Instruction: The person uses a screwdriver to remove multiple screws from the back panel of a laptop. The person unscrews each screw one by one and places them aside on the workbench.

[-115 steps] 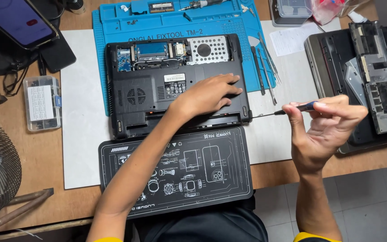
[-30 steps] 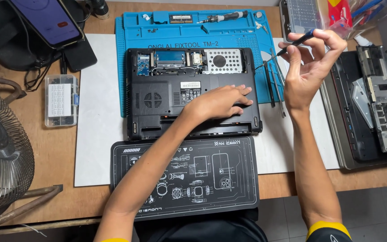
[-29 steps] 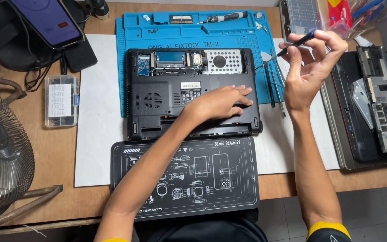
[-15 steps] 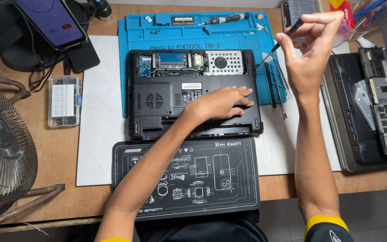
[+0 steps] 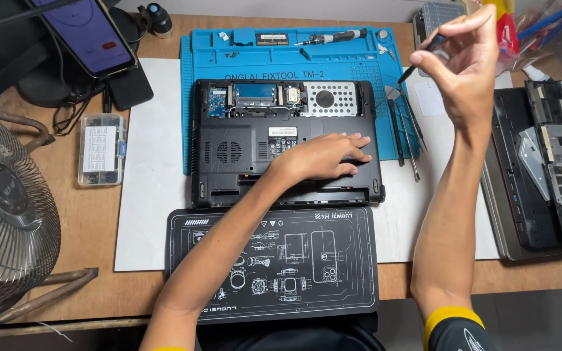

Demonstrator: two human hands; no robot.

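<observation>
An upturned black laptop with an open bay lies on a blue repair mat. My left hand rests flat on its right half, palm down with fingers spread. My right hand is raised over the mat's far right corner and pinches a thin black screwdriver, tip pointing down-left above the mat.
A black printed mat lies at the table's near edge. Metal pry tools sit right of the laptop; a second dismantled laptop at far right. A parts box, a phone and a fan occupy the left.
My right hand has lifted the screwdriver from beside the laptop's right edge up and away toward the far right corner of the mat. My left hand stayed on the laptop.
</observation>
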